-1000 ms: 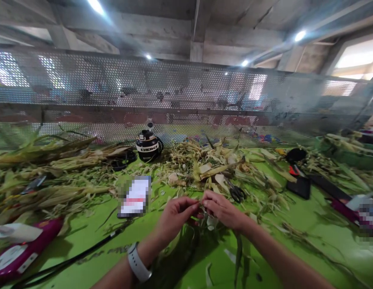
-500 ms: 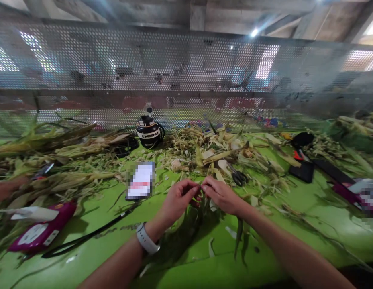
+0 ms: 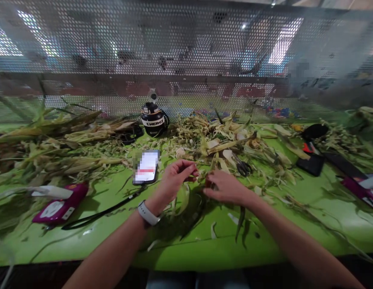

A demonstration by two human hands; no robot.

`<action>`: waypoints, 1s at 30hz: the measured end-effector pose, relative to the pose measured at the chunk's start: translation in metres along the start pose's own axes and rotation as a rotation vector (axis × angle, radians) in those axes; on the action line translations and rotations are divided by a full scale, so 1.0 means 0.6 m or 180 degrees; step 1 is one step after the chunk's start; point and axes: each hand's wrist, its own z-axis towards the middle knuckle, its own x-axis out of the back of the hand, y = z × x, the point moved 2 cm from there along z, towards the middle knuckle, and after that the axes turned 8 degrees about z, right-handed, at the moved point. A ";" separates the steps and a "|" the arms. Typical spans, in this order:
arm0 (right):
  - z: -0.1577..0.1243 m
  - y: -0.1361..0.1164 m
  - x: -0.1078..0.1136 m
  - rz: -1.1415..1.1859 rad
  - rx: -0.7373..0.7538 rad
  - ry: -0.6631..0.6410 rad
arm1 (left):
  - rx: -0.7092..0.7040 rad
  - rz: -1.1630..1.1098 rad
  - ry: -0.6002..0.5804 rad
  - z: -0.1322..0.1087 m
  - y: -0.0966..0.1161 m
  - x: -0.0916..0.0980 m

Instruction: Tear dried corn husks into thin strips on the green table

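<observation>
My left hand [image 3: 177,176] is over the front middle of the green table [image 3: 114,245], its thumb and fingertips pinched together. What lies in that pinch is too small to make out. A pale curled strip of husk [image 3: 184,200] shows just below it. My right hand [image 3: 227,186] is a little to the right, apart from the left, its fingers curled inward. Whatever they hold is hidden behind them. Dark green leaf pieces [image 3: 240,224] stick out below the right wrist. Black-handled scissors [image 3: 243,167] lie beyond my right hand, beside a heap of corn husks and scraps [image 3: 219,140].
A phone [image 3: 146,168] lies left of my hands, its black strap running toward a magenta device [image 3: 61,204]. A black jug [image 3: 154,119] marked ENERGY stands behind. More husks [image 3: 62,132] cover the left. A perforated metal panel [image 3: 186,52] rises at the back.
My hands have drawn slightly apart; their fingertips met before. The view has tilted down, so the table's front edge shows. A hand with a bladed tool at the far left has left the view.
</observation>
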 end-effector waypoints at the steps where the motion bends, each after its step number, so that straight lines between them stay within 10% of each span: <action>1: -0.001 -0.001 -0.001 -0.0170 0.0089 -0.0154 | 0.0024 -0.0077 0.0049 0.001 0.001 0.003; 9: -0.001 0.021 0.017 0.1359 -0.0135 0.0033 | 0.0173 -0.0846 -0.0071 0.011 -0.011 0.005; 16: 0.007 0.027 0.010 0.3087 -0.0711 0.0302 | 0.0554 -0.0935 -0.1225 -0.012 -0.020 -0.021; 30: -0.036 0.047 0.111 0.3538 -0.0533 0.1228 | 0.0342 -0.1494 -0.0836 0.002 -0.009 0.006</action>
